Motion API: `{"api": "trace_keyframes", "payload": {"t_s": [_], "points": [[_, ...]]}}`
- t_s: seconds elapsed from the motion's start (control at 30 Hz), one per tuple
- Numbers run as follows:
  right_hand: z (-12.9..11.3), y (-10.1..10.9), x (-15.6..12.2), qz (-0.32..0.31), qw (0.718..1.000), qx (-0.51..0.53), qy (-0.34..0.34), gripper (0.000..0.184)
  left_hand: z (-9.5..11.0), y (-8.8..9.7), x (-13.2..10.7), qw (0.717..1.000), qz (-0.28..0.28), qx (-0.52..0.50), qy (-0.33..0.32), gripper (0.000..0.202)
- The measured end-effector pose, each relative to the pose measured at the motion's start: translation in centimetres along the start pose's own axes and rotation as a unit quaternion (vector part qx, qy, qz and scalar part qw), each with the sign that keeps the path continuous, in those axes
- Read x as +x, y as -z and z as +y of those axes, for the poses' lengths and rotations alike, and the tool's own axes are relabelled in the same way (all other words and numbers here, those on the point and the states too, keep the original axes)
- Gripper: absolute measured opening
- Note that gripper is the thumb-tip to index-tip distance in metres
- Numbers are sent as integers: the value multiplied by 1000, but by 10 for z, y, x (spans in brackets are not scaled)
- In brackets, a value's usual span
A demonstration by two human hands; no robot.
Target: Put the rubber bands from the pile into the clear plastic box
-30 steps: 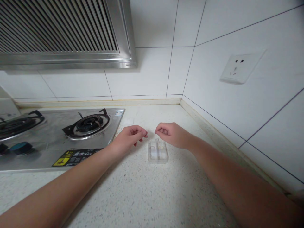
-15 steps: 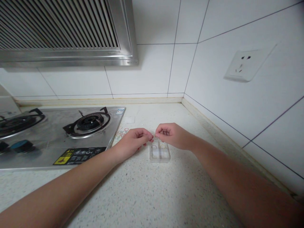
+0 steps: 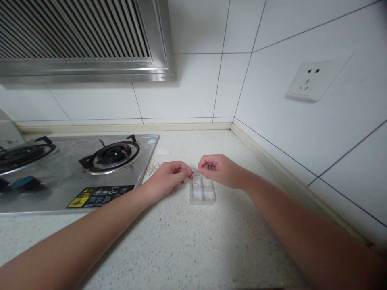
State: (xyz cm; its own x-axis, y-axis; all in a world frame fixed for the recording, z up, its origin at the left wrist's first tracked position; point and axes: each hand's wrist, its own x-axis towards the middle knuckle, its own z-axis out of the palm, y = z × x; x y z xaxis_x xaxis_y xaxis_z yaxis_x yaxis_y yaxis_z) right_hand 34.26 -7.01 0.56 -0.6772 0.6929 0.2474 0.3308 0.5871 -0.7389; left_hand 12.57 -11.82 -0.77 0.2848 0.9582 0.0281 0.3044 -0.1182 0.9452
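Note:
My left hand (image 3: 169, 177) is closed in a pinch, its thumb and forefinger meeting just above the far left of a clear plastic divided box (image 3: 202, 197). Facing it, my right hand (image 3: 219, 170) pinches too, over the box's far right side. A thin pale strand, which looks like a small rubber band (image 3: 195, 172), spans the short gap between the fingertips. Small coloured rubber bands (image 3: 155, 165) lie loose on the counter behind my left hand, partly hidden by it. A few band-like loops show faintly inside the box's far compartments.
A steel gas hob (image 3: 99, 173) with burners and knobs fills the left. Overhead hangs a range hood (image 3: 90, 74). A clear flat piece (image 3: 164, 151) rests on the speckled counter (image 3: 181, 249) near the back. The tiled right wall carries a socket (image 3: 311, 80).
The view has shifted slightly. My hands keep their pinch, with the fingertips a little farther apart and the strand between them showing more plainly.

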Motion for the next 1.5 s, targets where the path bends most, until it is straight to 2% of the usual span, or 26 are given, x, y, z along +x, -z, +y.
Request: {"api": "trace_keyframes", "payload": {"t_s": [0.23,0.4,0.73,1.17,1.37,1.5], "points": [[0,-1,1,7,1000,2,0,17,5,-1,-2,999,0,30,-17,23],[1,0,0,13,1000,15,1,16,1,-1,-1,997,-6,52,-56,19],[-1,-1,0,6,1000,17,4,18,-1,0,0,995,-14,73,-73,17],[-1,-1,0,4,1000,18,-5,19,-1,0,0,996,-3,61,-71,18],[5,0,0,16,1000,14,20,15,2,0,-2,997,9,46,-53,19],[6,1,0,28,999,-21,40,20,1,1,-1,998,13,33,-50,19]]}}
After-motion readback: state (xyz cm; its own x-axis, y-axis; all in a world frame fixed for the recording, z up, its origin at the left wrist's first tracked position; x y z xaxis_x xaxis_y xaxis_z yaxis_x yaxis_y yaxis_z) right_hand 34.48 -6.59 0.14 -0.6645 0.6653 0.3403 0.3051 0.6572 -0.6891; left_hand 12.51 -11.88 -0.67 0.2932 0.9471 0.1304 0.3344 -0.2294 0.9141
